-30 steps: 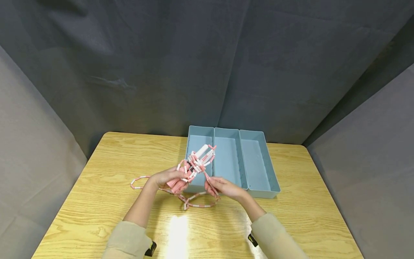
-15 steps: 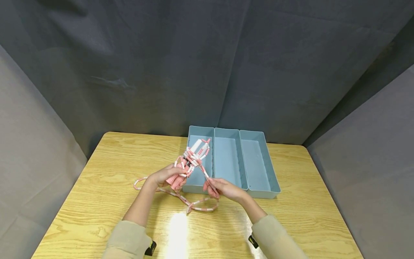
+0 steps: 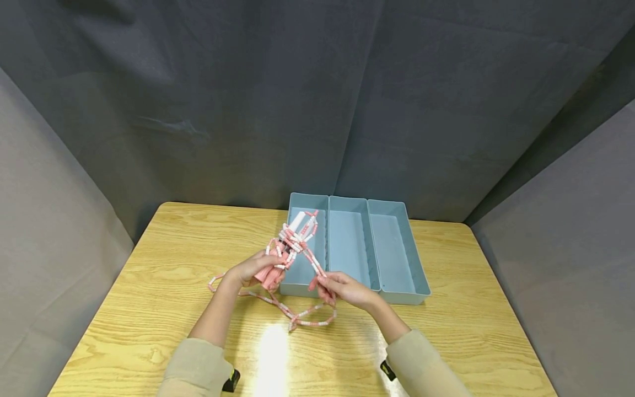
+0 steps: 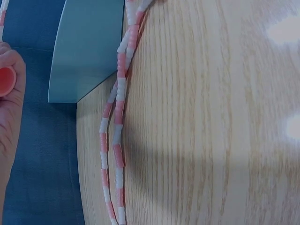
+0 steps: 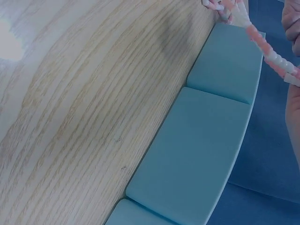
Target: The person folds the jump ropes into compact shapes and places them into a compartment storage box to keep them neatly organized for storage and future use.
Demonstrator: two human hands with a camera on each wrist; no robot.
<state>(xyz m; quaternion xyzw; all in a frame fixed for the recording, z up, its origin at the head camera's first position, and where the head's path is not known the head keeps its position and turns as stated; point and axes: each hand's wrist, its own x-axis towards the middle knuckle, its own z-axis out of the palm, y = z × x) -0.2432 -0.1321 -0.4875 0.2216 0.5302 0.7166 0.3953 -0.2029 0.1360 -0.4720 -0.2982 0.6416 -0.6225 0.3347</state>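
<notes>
A pink-and-white beaded jump rope is bundled around its own handles in front of me. My left hand (image 3: pixel 254 270) grips the pink handles (image 3: pixel 268 275), whose white ends tilt up over the left blue tray. In the left wrist view, the round pink end (image 4: pixel 6 80) of a handle pokes out of that hand. Doubled beaded strands (image 3: pixel 312 262) run from the wrapped bundle to my right hand (image 3: pixel 344 288), which pinches them between thumb and fingers. A loose length of the rope (image 4: pixel 119 112) hangs below both hands in loops. The right wrist view shows the strands (image 5: pixel 272 54) near its top right corner.
Three light-blue trays stand side by side at the back of the wooden table: left (image 3: pixel 308 201), middle (image 3: pixel 349 220) and right (image 3: pixel 392 231). Dark cloth (image 3: pixel 248 110) hangs behind the table, with grey cloth panels at both sides.
The bundle has shifted slightly left and away from me with the left hand. The strands between bundle and right hand have lengthened and spread. The hanging loop has sunk a little.
</notes>
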